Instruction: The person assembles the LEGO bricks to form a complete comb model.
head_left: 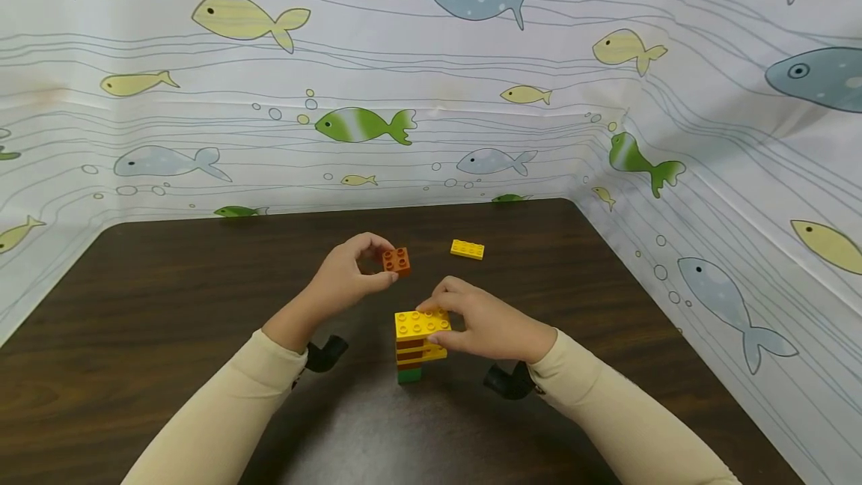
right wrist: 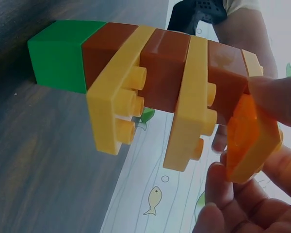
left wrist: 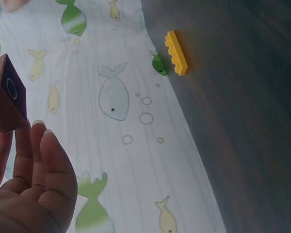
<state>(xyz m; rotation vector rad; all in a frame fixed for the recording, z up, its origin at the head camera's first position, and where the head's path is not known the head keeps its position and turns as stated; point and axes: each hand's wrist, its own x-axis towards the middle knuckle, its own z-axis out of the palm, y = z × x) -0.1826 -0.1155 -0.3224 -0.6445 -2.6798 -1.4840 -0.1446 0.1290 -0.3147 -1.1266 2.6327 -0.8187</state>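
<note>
A tower of toy building bricks point(right wrist: 162, 73) stands on the table, green at its base, with brown bricks and yellow plates alternating above. Its top yellow plate point(head_left: 409, 325) is pinched at the overhanging end by my right hand point(head_left: 488, 320); the right wrist view shows thumb and fingers on either side of that plate. My left hand point(head_left: 343, 275) holds a reddish-brown square brick point(head_left: 396, 262) between thumb and fingers, up off the table, behind and left of the tower. The brick's hollow underside shows in the left wrist view.
A loose yellow plate brick point(head_left: 468, 249) lies farther back on the dark wooden table point(head_left: 168, 320). White fish-printed sheeting point(head_left: 377, 66) rises behind the table and along its right side. Black wrist devices point(head_left: 509, 380) sit under both wrists.
</note>
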